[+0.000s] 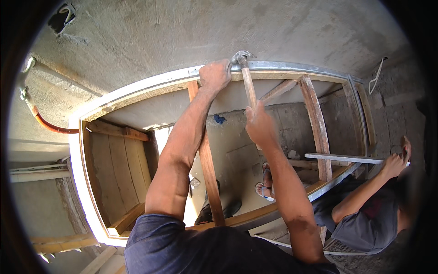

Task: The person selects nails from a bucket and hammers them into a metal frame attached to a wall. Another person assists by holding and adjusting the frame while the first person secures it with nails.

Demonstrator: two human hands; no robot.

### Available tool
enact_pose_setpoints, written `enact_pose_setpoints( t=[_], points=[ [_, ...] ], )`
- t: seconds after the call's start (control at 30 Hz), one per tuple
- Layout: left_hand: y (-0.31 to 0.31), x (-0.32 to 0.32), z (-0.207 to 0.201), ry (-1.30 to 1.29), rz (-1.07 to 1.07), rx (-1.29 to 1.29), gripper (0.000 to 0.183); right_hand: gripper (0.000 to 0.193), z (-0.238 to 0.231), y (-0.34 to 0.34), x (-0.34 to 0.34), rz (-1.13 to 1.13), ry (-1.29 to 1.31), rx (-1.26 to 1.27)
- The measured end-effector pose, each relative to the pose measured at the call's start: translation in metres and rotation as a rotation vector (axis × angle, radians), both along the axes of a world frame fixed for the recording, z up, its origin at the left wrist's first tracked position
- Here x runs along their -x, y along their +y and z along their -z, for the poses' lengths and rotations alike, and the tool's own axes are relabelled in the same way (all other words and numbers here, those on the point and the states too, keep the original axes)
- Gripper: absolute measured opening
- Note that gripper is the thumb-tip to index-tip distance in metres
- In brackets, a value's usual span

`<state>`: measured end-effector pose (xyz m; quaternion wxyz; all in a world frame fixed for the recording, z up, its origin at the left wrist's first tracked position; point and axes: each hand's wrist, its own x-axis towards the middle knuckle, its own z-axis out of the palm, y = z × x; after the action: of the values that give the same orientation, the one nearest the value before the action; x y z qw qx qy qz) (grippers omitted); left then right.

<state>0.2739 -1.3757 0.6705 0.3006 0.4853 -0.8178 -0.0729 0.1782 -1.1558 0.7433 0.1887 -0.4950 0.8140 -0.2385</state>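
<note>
My right hand [261, 124] is wrapped round the wooden handle of a claw hammer [247, 82]. The hammer's metal head is at the long metal channel [269, 66] along the far side of a wooden frame [171, 87], close beside my left hand. My left hand [215, 76] is closed at that same channel, over the top of an upright wooden crosspiece [207, 171]. Whatever its fingers hold is hidden from view.
A rough plastered wall [182, 32] rises behind the frame. At the right a co-worker's hand [394, 164] holds a long pale strip [344, 158] that reaches across the frame. Diagonal braces, an orange tube [52, 127] at left and sandalled feet [264, 189] below are also visible.
</note>
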Motion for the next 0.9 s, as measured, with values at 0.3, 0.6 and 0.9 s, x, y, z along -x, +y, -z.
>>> enact_pose_setpoints(
  t=[0.3,0.6,0.9],
  points=[
    [0.003,-0.003,-0.01,-0.016,0.021,-0.026,0.024,0.05,0.017,-0.004,-0.001,-0.01,-0.006,0.029],
    [-0.001,-0.005,0.001,0.325,-0.015,0.042,0.025,0.047,0.013,0.001,-0.012,0.007,-0.071,0.245],
    [-0.003,-0.005,0.004,0.419,-0.029,0.04,0.02,0.044,0.015,0.004,-0.016,0.073,-0.176,0.288]
  ],
)
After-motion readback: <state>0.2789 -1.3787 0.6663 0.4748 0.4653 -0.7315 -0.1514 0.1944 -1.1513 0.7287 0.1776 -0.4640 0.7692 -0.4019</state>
